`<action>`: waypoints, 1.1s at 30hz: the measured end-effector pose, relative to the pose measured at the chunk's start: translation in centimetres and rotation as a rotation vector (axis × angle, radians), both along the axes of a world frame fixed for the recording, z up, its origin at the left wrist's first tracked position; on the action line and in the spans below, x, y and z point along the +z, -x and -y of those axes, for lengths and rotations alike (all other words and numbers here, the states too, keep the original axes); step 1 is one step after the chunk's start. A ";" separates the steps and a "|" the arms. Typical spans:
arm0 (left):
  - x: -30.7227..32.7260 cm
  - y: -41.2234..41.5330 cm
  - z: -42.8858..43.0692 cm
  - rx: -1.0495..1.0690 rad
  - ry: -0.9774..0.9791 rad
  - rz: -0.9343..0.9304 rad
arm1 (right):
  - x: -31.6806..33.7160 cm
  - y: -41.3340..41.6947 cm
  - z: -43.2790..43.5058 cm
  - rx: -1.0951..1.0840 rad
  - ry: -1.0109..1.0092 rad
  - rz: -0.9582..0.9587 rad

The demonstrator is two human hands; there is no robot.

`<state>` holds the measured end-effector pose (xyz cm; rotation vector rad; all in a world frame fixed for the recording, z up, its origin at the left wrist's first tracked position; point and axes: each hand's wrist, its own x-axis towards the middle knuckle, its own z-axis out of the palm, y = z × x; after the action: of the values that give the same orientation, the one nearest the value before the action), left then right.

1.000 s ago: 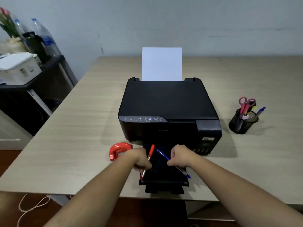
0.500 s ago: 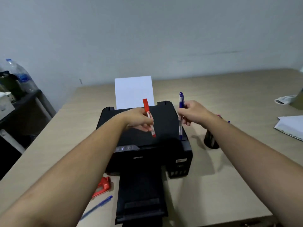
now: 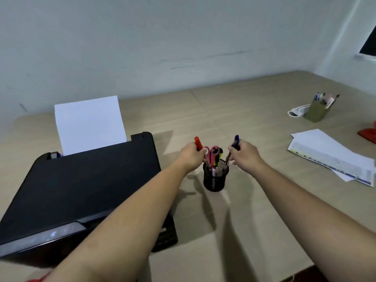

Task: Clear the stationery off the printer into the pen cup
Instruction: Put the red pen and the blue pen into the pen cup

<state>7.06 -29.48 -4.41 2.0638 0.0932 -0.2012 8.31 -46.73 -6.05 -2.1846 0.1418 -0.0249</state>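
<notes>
left arm – bare forearm stretched forward, left hand [image 3: 192,154] fisted around a red pen [image 3: 198,143], cap end up | right arm – bare forearm stretched forward, right hand [image 3: 244,154] pinching a blue pen [image 3: 235,142], upright | hands level, apart, knuckles facing each other

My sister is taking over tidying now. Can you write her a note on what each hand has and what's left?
Left hand: shut on the red pen, lower end at the black mesh pen cup.
Right hand: shut on the blue pen, tip at the cup's rim.
Cup stands on the desk right of the printer, pink scissors already inside.
Done: both pens carried to the cup.
Left: let go of both.
</notes>
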 end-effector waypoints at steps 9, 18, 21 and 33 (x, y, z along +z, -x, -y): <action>-4.9 -3.6 4.8 -0.117 -0.358 0.116 | -5.0 -2.7 0.9 0.140 0.180 -0.087; -6.5 -5.5 6.0 -0.190 -0.600 0.017 | -7.2 -3.4 1.1 0.166 0.214 -0.114; -6.5 -5.8 6.0 -0.163 -0.640 0.011 | -7.2 -3.7 1.1 0.116 0.209 -0.087; -4.2 -4.0 3.5 -0.141 -0.676 0.131 | -5.6 -2.8 0.9 -0.009 0.162 0.000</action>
<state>11.01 -33.03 -8.56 2.7546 -0.0785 -0.1282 11.15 -47.62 -11.63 -2.3458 0.1534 -0.0430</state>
